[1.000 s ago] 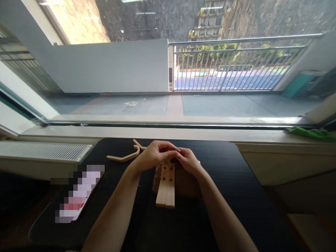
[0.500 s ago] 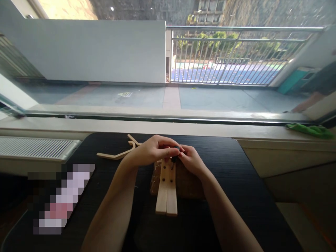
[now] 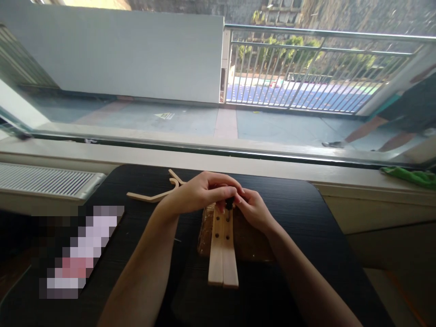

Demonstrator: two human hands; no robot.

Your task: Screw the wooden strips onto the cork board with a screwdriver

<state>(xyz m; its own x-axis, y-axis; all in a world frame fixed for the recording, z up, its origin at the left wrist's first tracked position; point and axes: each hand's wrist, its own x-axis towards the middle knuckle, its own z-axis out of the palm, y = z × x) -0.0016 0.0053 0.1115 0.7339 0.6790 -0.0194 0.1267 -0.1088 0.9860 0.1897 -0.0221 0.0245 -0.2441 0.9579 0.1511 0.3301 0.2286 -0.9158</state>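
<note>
A dark knob (image 3: 229, 203) is pinched between the closed fingers of the left hand (image 3: 199, 194) and right hand (image 3: 255, 211), at the far end of two wooden slats (image 3: 223, 256) laid mid-tabletop (image 3: 306, 213).

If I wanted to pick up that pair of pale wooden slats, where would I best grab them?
Probably the near end of the wooden slats, coming from the person's side: it juts past the brown pad over the black table, while the left hand and right hand crowd the far end.

Green cloth (image 3: 412, 176) on sill (image 3: 238, 161); vent grille (image 3: 44, 180) left; railing (image 3: 306, 68) outside.
</note>
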